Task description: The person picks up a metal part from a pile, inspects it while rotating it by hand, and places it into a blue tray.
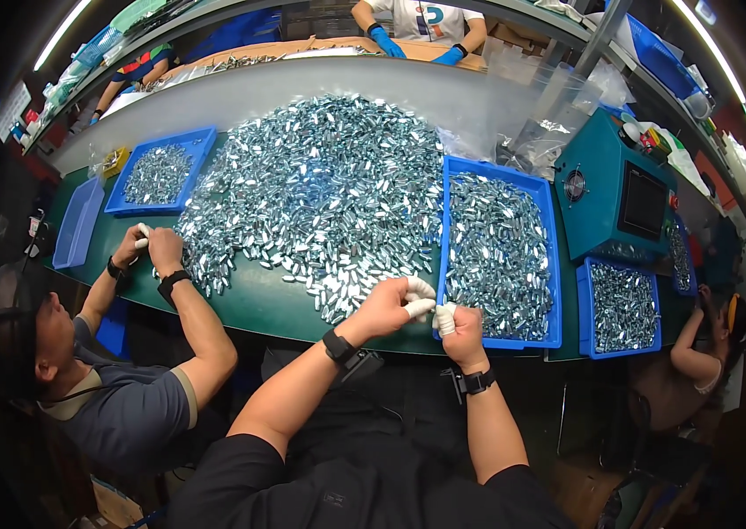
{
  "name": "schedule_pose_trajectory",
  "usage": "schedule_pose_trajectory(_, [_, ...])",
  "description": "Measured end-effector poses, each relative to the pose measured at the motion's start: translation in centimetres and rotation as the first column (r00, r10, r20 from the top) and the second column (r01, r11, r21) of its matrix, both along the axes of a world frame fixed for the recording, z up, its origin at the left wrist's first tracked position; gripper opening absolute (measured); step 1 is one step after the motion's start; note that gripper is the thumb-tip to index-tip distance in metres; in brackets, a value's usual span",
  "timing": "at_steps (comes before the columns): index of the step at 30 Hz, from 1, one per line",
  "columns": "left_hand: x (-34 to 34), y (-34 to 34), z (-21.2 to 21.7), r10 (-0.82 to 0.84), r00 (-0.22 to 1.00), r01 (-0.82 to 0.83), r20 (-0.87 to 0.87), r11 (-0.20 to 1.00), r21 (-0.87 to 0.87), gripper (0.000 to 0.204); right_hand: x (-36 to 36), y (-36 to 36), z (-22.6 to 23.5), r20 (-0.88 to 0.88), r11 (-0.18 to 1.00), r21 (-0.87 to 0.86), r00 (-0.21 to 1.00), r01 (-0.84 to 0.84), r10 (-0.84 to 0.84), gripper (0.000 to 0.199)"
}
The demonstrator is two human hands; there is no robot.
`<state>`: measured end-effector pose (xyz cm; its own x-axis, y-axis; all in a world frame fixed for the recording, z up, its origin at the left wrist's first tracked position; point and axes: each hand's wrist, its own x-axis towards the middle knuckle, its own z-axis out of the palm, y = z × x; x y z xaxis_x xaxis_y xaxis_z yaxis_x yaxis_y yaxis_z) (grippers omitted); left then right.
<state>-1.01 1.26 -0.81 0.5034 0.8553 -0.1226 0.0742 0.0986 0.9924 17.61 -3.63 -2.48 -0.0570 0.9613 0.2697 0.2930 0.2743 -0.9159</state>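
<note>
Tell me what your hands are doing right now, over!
Left hand and right hand together at the green table edge, taped fingertips pinching something too small to see. Big heap of shiny metal parts ahead. Blue tray of parts beside the right hand.

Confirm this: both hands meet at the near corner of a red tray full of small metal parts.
Wrong colour. In the head view the left hand and right hand meet at the near corner of a blue tray full of small metal parts.

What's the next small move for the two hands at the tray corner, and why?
Probably drop the piece into the blue tray: left hand and right hand meet right at its near corner, fingertips pinched together, and the tray already holds similar silver parts.
</note>
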Motion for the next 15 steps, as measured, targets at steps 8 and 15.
schedule_pose_trajectory(8, [2.4, -1.4, 0.4, 0.058, 0.989, -0.083, 0.135, 0.979, 0.186, 0.017, 0.8, -0.3, -1.1, -0.303, 0.985, -0.172, 0.952, -0.015, -0.039, 0.039])
schedule_pose_trajectory(15, [2.0, -1.3, 1.2, 0.074, 0.997, -0.069, 0.001, 0.925, 0.374, 0.014, 0.8, -0.2, -0.9, -0.292, 0.981, -0.194, 0.955, -0.013, -0.045, 0.041])
